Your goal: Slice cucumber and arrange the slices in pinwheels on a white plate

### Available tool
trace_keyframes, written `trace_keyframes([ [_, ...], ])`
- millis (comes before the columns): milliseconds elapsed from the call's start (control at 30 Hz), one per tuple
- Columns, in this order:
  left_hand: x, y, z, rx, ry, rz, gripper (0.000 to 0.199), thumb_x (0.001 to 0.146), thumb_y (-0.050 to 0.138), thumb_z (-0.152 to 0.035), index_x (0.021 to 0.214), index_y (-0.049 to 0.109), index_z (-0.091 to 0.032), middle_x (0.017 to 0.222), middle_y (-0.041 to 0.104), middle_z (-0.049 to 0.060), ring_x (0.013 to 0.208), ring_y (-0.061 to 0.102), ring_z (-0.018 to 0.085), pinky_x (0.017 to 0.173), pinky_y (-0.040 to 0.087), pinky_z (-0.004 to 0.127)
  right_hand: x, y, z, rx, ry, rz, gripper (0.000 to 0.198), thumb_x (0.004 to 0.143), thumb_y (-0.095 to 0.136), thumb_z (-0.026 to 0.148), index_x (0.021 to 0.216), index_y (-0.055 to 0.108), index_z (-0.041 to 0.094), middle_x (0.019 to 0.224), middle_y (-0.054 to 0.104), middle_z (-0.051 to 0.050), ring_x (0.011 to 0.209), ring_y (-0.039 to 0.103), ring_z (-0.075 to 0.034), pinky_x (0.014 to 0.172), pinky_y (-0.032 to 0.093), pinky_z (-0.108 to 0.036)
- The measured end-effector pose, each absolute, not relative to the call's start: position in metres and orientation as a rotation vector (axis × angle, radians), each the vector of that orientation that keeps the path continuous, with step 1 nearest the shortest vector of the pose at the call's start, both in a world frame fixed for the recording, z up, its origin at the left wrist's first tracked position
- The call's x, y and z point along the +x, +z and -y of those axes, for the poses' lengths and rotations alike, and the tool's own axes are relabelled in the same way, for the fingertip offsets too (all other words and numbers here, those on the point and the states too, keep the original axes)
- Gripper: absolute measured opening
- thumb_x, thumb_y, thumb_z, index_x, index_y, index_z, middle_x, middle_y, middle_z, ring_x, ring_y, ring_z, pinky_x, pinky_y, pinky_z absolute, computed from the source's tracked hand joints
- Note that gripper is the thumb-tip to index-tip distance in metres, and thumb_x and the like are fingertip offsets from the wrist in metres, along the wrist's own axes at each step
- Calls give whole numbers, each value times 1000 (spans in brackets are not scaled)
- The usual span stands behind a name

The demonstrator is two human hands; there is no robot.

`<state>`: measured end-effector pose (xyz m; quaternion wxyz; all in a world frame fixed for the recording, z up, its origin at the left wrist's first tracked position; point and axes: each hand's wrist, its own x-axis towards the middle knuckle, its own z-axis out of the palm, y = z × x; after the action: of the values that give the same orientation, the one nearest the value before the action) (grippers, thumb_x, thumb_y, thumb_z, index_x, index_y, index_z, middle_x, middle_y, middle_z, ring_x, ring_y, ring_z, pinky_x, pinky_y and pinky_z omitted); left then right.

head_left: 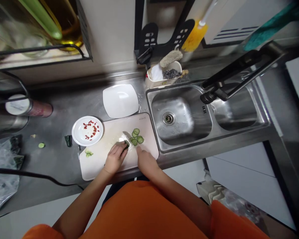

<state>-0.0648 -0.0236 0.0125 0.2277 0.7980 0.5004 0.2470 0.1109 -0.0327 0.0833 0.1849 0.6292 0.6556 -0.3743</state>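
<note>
My left hand (pixel 116 157) is closed on a dark green piece of cucumber (pixel 127 143) and presses it to the white cutting board (pixel 104 132). Beside it, my right hand (pixel 147 162) grips a knife (pixel 127 135); its handle is hidden in the fist, and the blade points away from me, next to the cucumber. Several round cucumber slices (pixel 136 136) lie just right of the blade. Pale green scraps (pixel 88 153) rest at the board's left end.
A white plate (pixel 75 132) with red pieces overlaps the board's upper left corner. Behind the board sits a square white plate (pixel 121 99). To the right are a steel sink (pixel 181 116) and a dark faucet (pixel 216 91). A dark cucumber end (pixel 68 141) and plastic bag (pixel 2 169) lie left.
</note>
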Motion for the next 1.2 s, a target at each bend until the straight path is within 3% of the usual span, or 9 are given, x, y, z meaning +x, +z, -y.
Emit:
trace_keyframes([
  [433, -65, 11, 26, 2245, 737, -1406, 22, 88, 56, -23, 109, 60, -19, 108, 66, 9, 106, 61, 20, 97, 50, 36, 113, 119, 50, 1698, -1073, -1794, 36, 86, 34, 4, 117, 46, 17, 95, 64, -12, 89, 65, -22, 68, 47, -26],
  [1200, -64, 11, 26, 2260, 715, -1420, 18, 87, 56, -23, 105, 61, -18, 105, 67, 9, 101, 62, 19, 93, 50, 34, 114, 127, 49, 1685, -1115, -1762, 32, 88, 30, 3, 111, 48, 16, 91, 65, -12, 90, 66, -23, 68, 49, -27],
])
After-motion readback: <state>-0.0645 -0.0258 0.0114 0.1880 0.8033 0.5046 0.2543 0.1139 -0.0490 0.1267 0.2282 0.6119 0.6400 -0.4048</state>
